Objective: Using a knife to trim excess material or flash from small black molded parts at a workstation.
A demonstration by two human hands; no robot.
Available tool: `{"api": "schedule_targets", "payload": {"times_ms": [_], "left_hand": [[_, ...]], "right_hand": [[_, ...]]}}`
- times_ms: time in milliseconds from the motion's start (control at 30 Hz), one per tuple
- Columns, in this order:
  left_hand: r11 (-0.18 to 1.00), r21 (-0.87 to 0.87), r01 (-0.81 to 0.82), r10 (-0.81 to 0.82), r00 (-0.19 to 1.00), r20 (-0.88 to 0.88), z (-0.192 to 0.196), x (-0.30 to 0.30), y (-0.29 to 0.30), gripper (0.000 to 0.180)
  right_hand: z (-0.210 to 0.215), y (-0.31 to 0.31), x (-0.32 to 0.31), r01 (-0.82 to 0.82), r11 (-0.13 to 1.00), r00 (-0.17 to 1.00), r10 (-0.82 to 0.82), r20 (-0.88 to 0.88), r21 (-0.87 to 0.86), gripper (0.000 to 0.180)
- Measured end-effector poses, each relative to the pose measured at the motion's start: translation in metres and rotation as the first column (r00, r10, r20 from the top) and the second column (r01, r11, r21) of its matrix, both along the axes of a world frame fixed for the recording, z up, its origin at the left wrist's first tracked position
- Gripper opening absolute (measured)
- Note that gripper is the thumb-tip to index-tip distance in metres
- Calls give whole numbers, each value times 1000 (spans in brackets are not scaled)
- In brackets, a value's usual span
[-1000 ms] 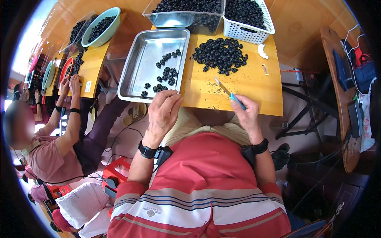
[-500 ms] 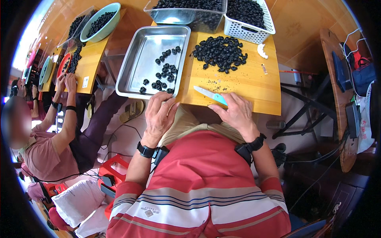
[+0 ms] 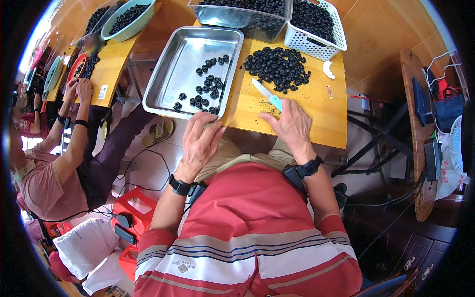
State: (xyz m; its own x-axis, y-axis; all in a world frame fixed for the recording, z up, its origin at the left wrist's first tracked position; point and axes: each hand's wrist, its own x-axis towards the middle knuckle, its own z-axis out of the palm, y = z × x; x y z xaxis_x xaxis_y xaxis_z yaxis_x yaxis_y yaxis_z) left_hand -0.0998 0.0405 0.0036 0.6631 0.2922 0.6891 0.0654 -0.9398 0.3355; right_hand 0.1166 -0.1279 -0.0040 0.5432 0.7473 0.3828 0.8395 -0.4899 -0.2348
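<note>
My right hand [image 3: 292, 123] is closed around the turquoise handle of a small knife [image 3: 263, 90]. Its pale blade points up and left, the tip close to a heap of small black round pieces [image 3: 277, 67], some with holes, on the yellow wooden table. At the near right corner of a shallow metal tray [image 3: 166, 54], my left hand [image 3: 200, 141] rests with fingers stretched over the rim and thumb apart. No piece shows in it, though its fingertips are beside a black piece. Several more black pieces [image 3: 210, 84] are scattered across the right half of the tray.
Behind the heap stand a clear plastic bin [image 3: 237, 19] and a white perforated basket [image 3: 309, 45], both holding black pieces. A white curved scrap [image 3: 328, 70] lies near the table's right edge. To the left, another person works at a table with a pale green bowl [image 3: 141, 24].
My right hand has moved slightly up, bringing the knife forward and to the left towards the heap, its blade now steeper. My left hand has stayed by the tray corner.
</note>
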Motion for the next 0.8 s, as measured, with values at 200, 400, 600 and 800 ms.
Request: {"api": "schedule_targets", "payload": {"times_ms": [200, 400, 600, 800], "left_hand": [[1000, 4, 12, -12, 1000, -3, 2, -2, 2, 25], [1000, -3, 25, -25, 1000, -11, 3, -3, 3, 27], [999, 0, 35, -35, 999, -12, 6, -3, 2, 28], [986, 41, 164, -159, 982, -101, 26, 11, -4, 33]], "right_hand": [[5, 12, -16, -94, 995, 995, 94, 15, 25, 64], [8, 26, 5, -38, 999, 997, 41, 67, -37, 60], [5, 28, 21, 44, 996, 997, -39, -62, 78, 51], [6, 18, 23, 40, 946, 993, -3, -114, 321, 32]]}}
